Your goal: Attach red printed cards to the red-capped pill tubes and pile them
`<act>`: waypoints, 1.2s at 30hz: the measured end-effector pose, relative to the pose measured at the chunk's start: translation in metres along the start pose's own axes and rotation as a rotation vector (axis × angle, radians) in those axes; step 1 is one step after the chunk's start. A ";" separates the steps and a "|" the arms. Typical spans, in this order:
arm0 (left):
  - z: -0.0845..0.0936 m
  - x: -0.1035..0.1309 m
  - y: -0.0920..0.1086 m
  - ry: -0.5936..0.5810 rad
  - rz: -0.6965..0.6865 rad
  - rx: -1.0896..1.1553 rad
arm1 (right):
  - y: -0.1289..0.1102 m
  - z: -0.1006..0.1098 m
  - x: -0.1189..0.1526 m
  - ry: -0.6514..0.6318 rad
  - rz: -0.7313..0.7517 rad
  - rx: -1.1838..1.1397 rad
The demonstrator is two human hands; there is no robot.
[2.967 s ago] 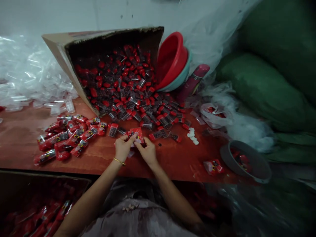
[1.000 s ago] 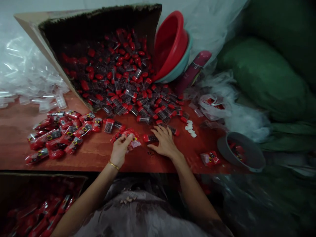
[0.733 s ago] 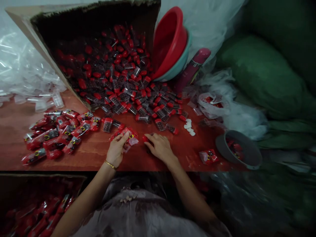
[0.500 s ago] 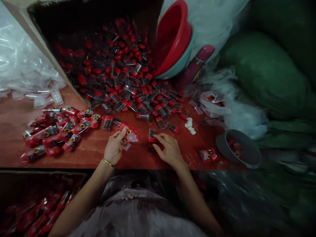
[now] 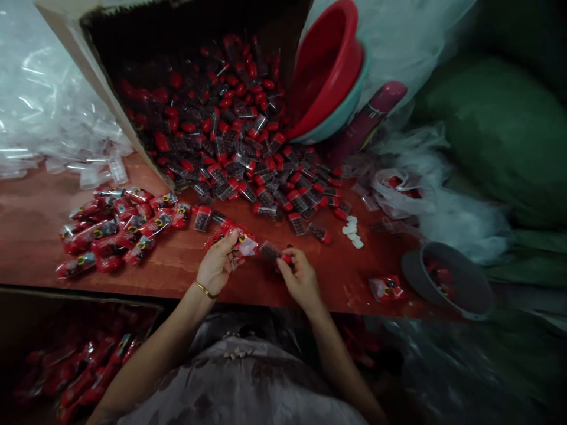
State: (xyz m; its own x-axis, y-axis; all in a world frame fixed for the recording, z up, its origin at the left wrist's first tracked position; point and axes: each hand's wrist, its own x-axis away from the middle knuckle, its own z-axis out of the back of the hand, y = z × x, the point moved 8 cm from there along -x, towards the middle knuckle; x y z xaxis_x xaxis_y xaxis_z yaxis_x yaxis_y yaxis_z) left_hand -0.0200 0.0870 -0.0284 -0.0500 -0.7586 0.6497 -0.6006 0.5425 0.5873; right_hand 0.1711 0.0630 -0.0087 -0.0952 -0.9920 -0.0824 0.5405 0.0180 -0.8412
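Note:
A red printed plastic wrapper [image 5: 246,242] with a clear part is pinched between the thumb and fingers of my left hand [image 5: 218,262]. My right hand [image 5: 301,277] grips a small clear container [image 5: 270,251] by its red cap, its dark-filled end pointing left at the wrapper. A small gap seems to lie between the two. More red wrappers [image 5: 215,237] lie just behind my left fingers. Beyond both hands spreads a heap of the same red-capped containers [image 5: 266,177]. Wrapped red packets [image 5: 117,233] are piled to the left of my left hand.
A cardboard box [image 5: 110,94] lies on its side behind the heap. Red [image 5: 349,35] and teal basins lean beside a pink spray can [image 5: 376,115]. A grey bowl [image 5: 469,295], white pieces [image 5: 352,232] and a packet [image 5: 385,288] are at right. Clear plastic cups [image 5: 117,168] lie far left.
My right hand has picked up the container from the table and turned it toward the left hand, which still holds the wrapper. The whole view has shifted slightly.

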 end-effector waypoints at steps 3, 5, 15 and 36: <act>-0.004 0.000 -0.001 -0.007 -0.020 -0.016 | -0.018 0.006 0.014 -0.069 0.027 -0.242; -0.007 0.002 -0.002 -0.025 -0.034 -0.032 | -0.029 0.009 0.018 -0.083 0.031 -0.311; -0.004 0.007 0.002 0.002 -0.080 -0.054 | -0.027 -0.007 0.011 -0.109 -0.115 -0.452; -0.015 0.010 -0.004 -0.024 -0.303 -0.003 | -0.031 -0.017 0.014 0.159 -0.063 -0.497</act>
State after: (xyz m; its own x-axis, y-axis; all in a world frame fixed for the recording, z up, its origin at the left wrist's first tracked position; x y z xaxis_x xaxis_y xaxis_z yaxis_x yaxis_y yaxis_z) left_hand -0.0060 0.0825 -0.0167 0.1118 -0.8943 0.4332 -0.5887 0.2916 0.7539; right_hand 0.1387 0.0509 0.0072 -0.2612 -0.9627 -0.0709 0.0710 0.0541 -0.9960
